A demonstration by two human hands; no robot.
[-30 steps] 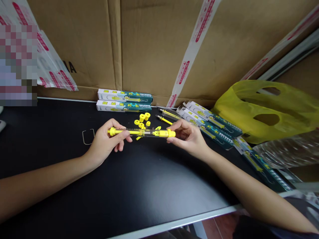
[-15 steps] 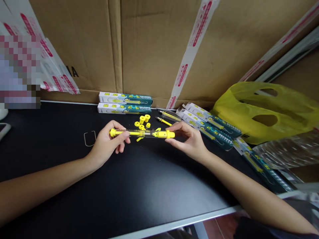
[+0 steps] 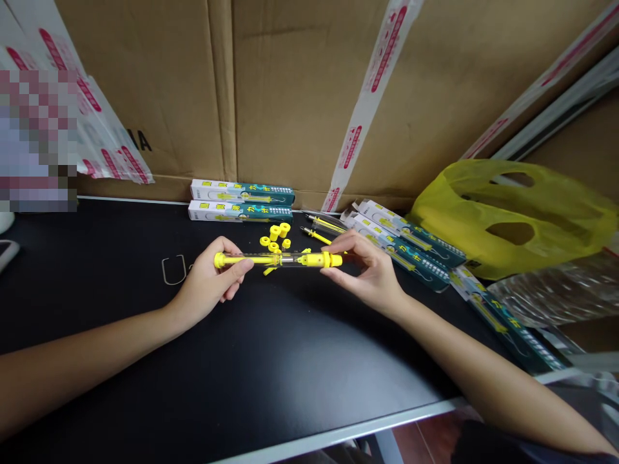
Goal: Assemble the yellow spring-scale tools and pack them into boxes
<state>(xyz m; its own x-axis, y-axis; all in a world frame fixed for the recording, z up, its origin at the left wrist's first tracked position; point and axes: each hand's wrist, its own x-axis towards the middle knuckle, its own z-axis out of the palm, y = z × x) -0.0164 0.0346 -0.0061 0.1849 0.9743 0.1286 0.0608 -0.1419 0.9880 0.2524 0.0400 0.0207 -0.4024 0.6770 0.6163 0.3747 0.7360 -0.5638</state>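
A clear tubular spring scale (image 3: 290, 259) with yellow inner parts and yellow ends lies level between my two hands above the table. My left hand (image 3: 213, 274) is closed round its left part, thumb along the tube. With thumb and fingertips, my right hand (image 3: 362, 261) pinches the yellow cap (image 3: 329, 260) at its right end. Just behind the tube are several small yellow caps and rings (image 3: 275, 232) on the table. A bent metal wire hook (image 3: 174, 269) lies to the left of my left hand, partly hidden by it.
Two printed boxes (image 3: 242, 211) lie along the cardboard wall (image 3: 285, 96). More boxes (image 3: 420, 258) slant at the right, beside loose scale parts (image 3: 316, 235). A yellow plastic bag (image 3: 445, 200) and clear plastic bottles (image 3: 541, 296) stand at the far right. The black table (image 3: 242, 386) has a grey front edge.
The fingers of my left hand have curled in closer under the tube. The scale has shifted very slightly to the right; both hands keep their hold.
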